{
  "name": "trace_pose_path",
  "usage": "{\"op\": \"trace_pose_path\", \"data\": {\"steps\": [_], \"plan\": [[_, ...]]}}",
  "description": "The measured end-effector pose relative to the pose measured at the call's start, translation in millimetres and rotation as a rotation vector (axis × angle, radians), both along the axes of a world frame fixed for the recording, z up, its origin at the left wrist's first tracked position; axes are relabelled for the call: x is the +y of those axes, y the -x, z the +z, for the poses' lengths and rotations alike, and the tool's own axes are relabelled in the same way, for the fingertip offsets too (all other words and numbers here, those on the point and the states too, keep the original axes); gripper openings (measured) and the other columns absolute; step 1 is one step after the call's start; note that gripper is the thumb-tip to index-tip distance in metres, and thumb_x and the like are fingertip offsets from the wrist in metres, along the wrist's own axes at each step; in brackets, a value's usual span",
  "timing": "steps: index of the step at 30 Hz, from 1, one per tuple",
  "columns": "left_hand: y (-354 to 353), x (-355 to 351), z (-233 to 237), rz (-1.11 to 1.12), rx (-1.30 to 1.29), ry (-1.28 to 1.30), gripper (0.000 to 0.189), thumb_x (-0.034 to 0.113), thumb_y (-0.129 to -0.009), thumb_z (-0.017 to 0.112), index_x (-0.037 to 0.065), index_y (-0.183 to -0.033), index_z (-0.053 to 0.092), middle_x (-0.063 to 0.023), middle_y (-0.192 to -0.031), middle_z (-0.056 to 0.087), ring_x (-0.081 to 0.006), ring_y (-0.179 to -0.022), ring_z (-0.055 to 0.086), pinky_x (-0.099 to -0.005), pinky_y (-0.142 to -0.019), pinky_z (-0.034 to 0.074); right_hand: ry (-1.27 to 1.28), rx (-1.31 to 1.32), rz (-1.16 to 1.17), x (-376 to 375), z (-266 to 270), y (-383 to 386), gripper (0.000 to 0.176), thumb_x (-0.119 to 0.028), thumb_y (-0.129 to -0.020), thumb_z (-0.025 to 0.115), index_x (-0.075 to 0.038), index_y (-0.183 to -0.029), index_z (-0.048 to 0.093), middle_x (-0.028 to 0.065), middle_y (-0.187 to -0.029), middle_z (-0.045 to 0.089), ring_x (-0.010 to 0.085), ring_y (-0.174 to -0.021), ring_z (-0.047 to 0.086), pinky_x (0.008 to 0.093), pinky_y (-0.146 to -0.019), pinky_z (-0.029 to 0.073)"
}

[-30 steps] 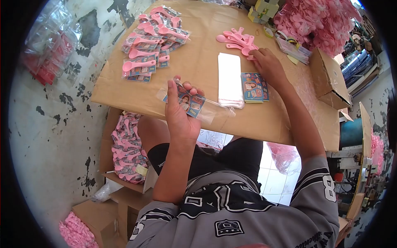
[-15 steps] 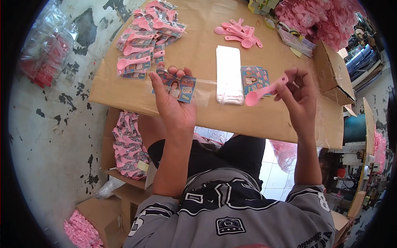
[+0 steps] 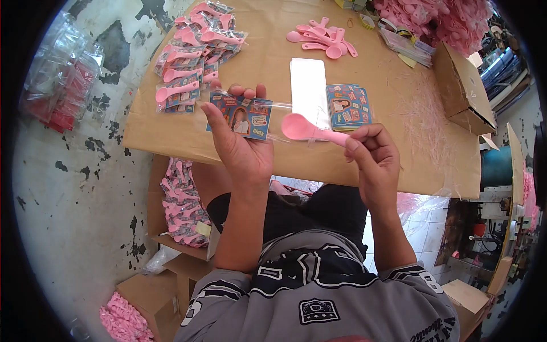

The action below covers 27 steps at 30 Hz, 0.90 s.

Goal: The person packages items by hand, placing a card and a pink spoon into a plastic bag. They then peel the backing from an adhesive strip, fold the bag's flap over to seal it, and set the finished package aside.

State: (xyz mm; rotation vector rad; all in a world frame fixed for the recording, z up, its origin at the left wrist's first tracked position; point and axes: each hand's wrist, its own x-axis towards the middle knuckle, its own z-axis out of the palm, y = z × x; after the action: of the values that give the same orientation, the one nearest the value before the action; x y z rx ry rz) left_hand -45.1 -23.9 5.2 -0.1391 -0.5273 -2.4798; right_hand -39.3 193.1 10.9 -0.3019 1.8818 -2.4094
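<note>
My left hand [image 3: 242, 149] holds a clear plastic bag with a printed card [image 3: 244, 117] inside, its open end pointing right. My right hand [image 3: 373, 159] pinches the handle of a pink plastic spoon [image 3: 307, 129], whose bowl sits at the bag's mouth. Both hands hover over the near edge of a cardboard-covered table [image 3: 376, 165].
Finished bagged spoons [image 3: 191, 54] lie piled at the table's left. A stack of empty clear bags [image 3: 308, 85], a stack of printed cards [image 3: 347, 106] and loose pink spoons [image 3: 322, 40] lie ahead. A big heap of pink spoons [image 3: 439, 20] and a cardboard box [image 3: 462, 91] are at right.
My right hand took a pink spoon from the loose pile, carried it toward me and leftward, and now its bowl is at the mouth of the bag held in my left hand.
</note>
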Motion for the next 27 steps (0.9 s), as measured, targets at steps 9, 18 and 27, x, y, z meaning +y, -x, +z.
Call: {"op": "trace_pose_path", "data": {"steps": [9,18,27], "plan": [[-6,20,-7,-0.234,-0.152,-0.156,0.053,0.049,-0.106,0.056,0.009,-0.141,0.046,-0.0056,-0.108,0.060,-0.0183,-0.103,0.064,-0.0472,-0.113,0.049,0.004,-0.048,0.290,-22,15,0,0.016,-0.002,-0.098,0.072,0.000,-0.106,0.059,0.0060,-0.100,0.069,0.0093,-0.087,0.064,0.0260,-0.080,0.052],[-15,25,-13,-0.411,-0.182,-0.197,0.050,0.041,-0.107,0.058,0.007,-0.141,0.046,-0.0072,-0.105,0.062,-0.0196,-0.099,0.066,-0.0471,-0.106,0.056,-0.029,0.037,0.156,-44,-4,4,0.036,-0.006,-0.090,0.081,-0.006,-0.112,0.053,0.0021,-0.106,0.059,0.0084,-0.094,0.058,0.0261,-0.081,0.050],[-11,16,-26,-0.500,-0.306,-0.263,0.038,0.033,-0.109,0.058,0.006,-0.134,0.050,-0.0122,-0.118,0.064,-0.0244,-0.112,0.066,-0.0493,-0.109,0.054,-0.406,0.736,0.076,-32,-3,13,0.047,-0.014,-0.081,0.084,-0.010,-0.126,0.072,0.0197,-0.151,0.053,0.0370,-0.134,0.053,0.0455,-0.109,0.044]]}}
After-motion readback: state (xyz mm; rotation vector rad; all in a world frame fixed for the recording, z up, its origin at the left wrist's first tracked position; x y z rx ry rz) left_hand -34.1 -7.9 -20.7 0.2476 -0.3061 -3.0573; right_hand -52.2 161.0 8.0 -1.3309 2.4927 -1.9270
